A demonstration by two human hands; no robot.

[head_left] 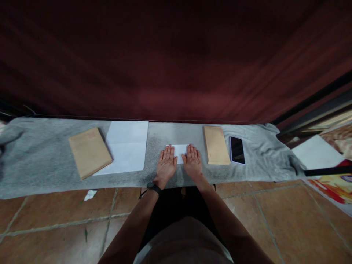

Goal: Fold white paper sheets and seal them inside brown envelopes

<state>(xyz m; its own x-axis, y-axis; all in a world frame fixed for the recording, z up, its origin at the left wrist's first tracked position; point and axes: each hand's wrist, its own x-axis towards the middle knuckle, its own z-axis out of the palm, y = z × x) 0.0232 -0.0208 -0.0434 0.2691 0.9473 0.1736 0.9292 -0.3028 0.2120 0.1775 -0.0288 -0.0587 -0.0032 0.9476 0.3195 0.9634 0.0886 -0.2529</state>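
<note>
My left hand point(166, 164) and my right hand point(192, 161) lie flat, fingers stretched out, side by side on a small folded white paper point(179, 151). The paper rests on a grey cloth point(41, 161) spread over a low surface. Only the paper's far edge and the strip between my hands show. A black band is on my left wrist. To the left lie white sheets point(126, 150) and a brown envelope point(89, 152) overlapping their left edge. To the right sits a second brown envelope point(216, 145).
A dark phone point(237, 150) lies face up right of the second envelope. A dark red curtain point(176, 62) hangs behind the cloth. Brown tiled floor point(275, 216) is in front, with a white scrap point(90, 194) on it. Papers and colourful prints point(330, 168) lie at the far right.
</note>
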